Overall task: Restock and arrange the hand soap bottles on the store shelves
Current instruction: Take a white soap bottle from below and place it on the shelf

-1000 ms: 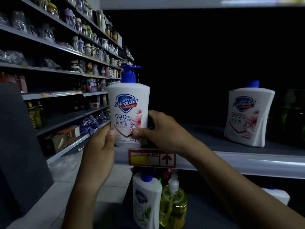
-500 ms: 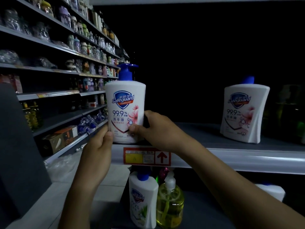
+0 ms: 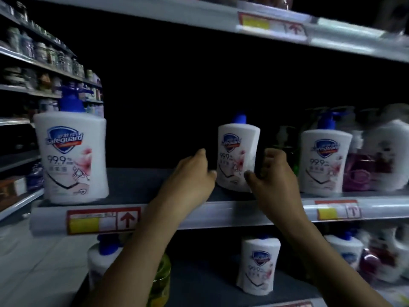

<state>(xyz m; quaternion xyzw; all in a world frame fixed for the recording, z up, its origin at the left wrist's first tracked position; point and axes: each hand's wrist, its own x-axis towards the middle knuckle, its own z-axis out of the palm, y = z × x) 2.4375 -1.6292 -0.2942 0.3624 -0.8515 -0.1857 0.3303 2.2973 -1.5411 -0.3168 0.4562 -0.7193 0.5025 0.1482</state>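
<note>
Three white Safeguard hand soap bottles with blue pumps stand on the grey shelf (image 3: 199, 216). The left bottle (image 3: 73, 156) stands alone at the shelf's left end, with no hand on it. My right hand (image 3: 272, 173) grips the middle bottle (image 3: 236, 149), thumb on its front label and fingers curled at its right side; the bottle leans slightly. My left hand (image 3: 188, 173) sits at that bottle's left side, thumb tip at its edge, fingers loosely bent. The right bottle (image 3: 325, 158) stands just past my right hand.
Pink and white refill packs (image 3: 376, 160) fill the shelf's right end. Below stand more soap bottles (image 3: 257, 262) and a yellow-green bottle (image 3: 161, 278). An upper shelf (image 3: 221, 16) hangs overhead. Stocked aisle shelves (image 3: 44, 63) run along the left.
Both hands let go of the left bottle, which stays at the shelf's left end, and moved right to the middle bottle. The view swung right and is blurred.
</note>
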